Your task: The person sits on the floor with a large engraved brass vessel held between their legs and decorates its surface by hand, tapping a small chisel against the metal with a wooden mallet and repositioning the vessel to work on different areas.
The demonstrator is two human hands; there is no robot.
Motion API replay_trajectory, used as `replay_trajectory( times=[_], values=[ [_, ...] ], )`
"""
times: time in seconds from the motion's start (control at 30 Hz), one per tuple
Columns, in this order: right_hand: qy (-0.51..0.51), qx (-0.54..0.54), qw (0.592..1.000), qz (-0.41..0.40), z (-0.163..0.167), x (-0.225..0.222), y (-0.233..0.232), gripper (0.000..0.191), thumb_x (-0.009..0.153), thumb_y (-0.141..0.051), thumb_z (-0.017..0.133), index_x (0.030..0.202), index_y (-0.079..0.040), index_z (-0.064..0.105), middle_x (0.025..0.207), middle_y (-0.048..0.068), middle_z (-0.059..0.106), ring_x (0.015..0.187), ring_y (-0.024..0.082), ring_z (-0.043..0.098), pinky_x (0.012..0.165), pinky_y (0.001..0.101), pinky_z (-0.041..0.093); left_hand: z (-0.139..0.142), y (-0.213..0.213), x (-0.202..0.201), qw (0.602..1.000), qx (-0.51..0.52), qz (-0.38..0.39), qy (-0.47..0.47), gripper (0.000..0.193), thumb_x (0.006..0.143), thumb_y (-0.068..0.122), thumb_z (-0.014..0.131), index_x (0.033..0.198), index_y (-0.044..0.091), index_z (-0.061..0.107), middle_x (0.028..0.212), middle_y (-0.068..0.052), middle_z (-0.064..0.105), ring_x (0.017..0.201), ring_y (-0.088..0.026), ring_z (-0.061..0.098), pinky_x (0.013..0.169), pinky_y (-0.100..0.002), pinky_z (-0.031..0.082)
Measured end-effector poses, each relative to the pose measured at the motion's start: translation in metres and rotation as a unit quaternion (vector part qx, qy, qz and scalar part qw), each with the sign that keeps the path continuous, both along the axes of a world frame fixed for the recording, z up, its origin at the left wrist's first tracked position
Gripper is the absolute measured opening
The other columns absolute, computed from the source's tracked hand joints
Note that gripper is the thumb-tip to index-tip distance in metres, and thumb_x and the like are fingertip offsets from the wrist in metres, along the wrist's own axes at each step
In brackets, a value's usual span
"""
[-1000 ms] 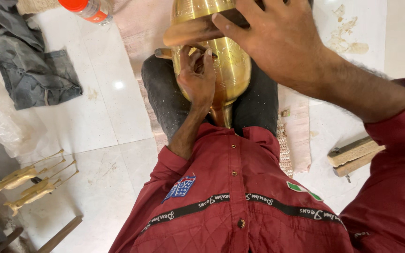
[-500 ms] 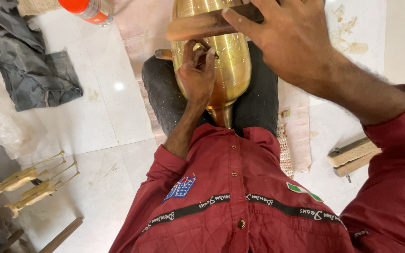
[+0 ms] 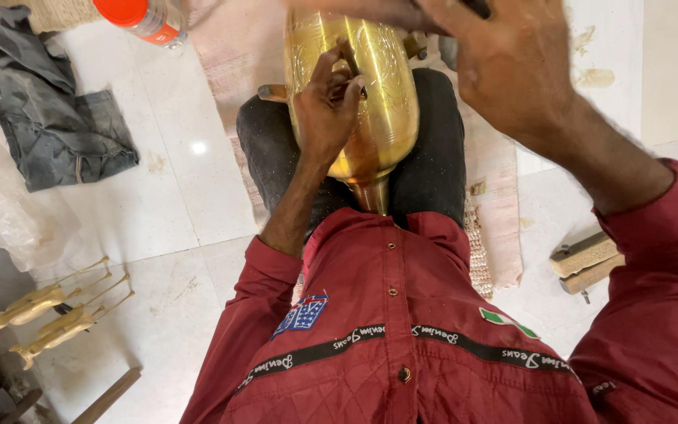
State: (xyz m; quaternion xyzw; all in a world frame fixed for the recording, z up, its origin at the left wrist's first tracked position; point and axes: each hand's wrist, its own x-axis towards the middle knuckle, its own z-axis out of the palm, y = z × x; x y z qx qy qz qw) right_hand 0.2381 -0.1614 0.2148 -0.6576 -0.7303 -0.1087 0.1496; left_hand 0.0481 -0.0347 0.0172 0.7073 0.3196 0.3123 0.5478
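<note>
1. Left hand (image 3: 325,110) is pinched tight around a thin dark tool (image 3: 348,88), tip pressed onto the engraved side of the brass vase (image 3: 378,102). The vase lies across the lap, between the knees, narrow neck pointing at the belly.
2. Right hand (image 3: 512,67) is raised over the vase's far end, fingers curled. It's blurred and partly cut off by the top edge, so I can't tell for sure what it holds; it looks like something long and wooden.
3. Biggest risk, I reckon: the tool tip skids. That surface is polished and curved, so a slightly off angle sends the point sliding and leaves a scratch across the pattern.
4. If the right hand comes down off-centre, the left fingers (image 3: 331,63) are right there beside the tool, easy to hit.
5. The vase isn't clamped, only wedged by the legs. A hard knock could roll it sideways onto the pink mat (image 3: 504,196) or the white tile floor (image 3: 158,196) and dent it.
6. Further out: an orange-capped bottle (image 3: 147,17) stands near the left knee and could get tipped by a shifting leg. The grey cloth (image 3: 56,126), brass figures (image 3: 49,314) and wooden blocks (image 3: 586,263) sit well apart, no bother.
</note>
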Motion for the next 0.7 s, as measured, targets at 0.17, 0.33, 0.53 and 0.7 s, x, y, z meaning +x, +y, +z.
replay_trajectory(
  times=[0.17, 0.33, 0.53, 0.7],
  values=[
    [-0.046, -0.007, 0.999, -0.022, -0.011, 0.005, -0.009, 0.051, 0.094, 0.006, 0.07, 0.142, -0.012, 0.065, 0.121, 0.01, 0.062, 0.104, 0.025, 0.06, 0.089, 0.0418, 0.046, -0.002, 0.01, 0.001, 0.998, 0.011, -0.04, 0.04, 0.047, 0.099, 0.006, 0.072, 0.142, 0.011, 0.055, 0.106, -0.017, 0.08, 0.09, -0.023, 0.083, 0.079, -0.038, 0.072],
    [-0.042, -0.02, 0.998, -0.033, -0.021, 0.01, -0.019, 0.062, 0.09, 0.01, 0.065, 0.148, -0.011, 0.058, 0.128, 0.01, 0.061, 0.112, 0.024, 0.059, 0.095, 0.0399, 0.042, -0.001, 0.014, 0.003, 0.997, -0.02, -0.073, 0.036, 0.039, 0.102, 0.006, 0.068, 0.139, 0.011, 0.06, 0.109, -0.017, 0.08, 0.089, -0.022, 0.084, 0.078, -0.036, 0.073],
    [-0.057, -0.027, 0.997, -0.04, -0.039, 0.022, -0.021, 0.053, 0.095, 0.007, 0.067, 0.145, -0.009, 0.064, 0.123, 0.012, 0.063, 0.108, 0.024, 0.058, 0.095, 0.0422, 0.041, -0.002, 0.007, -0.015, 0.985, -0.067, 0.12, -0.101, 0.041, 0.103, 0.007, 0.067, 0.141, 0.007, 0.051, 0.112, -0.017, 0.079, 0.089, -0.021, 0.083, 0.076, -0.032, 0.075],
    [-0.114, -0.032, 0.993, -0.005, -0.056, 0.027, -0.01, 0.04, 0.102, -0.002, 0.07, 0.14, -0.013, 0.066, 0.119, 0.008, 0.063, 0.115, 0.023, 0.058, 0.096, 0.042, 0.041, -0.014, 0.002, -0.007, 0.977, -0.093, 0.128, -0.146, 0.041, 0.101, 0.006, 0.071, 0.138, 0.003, 0.054, 0.107, -0.021, 0.08, 0.09, -0.022, 0.082, 0.075, -0.033, 0.074]
  ],
)
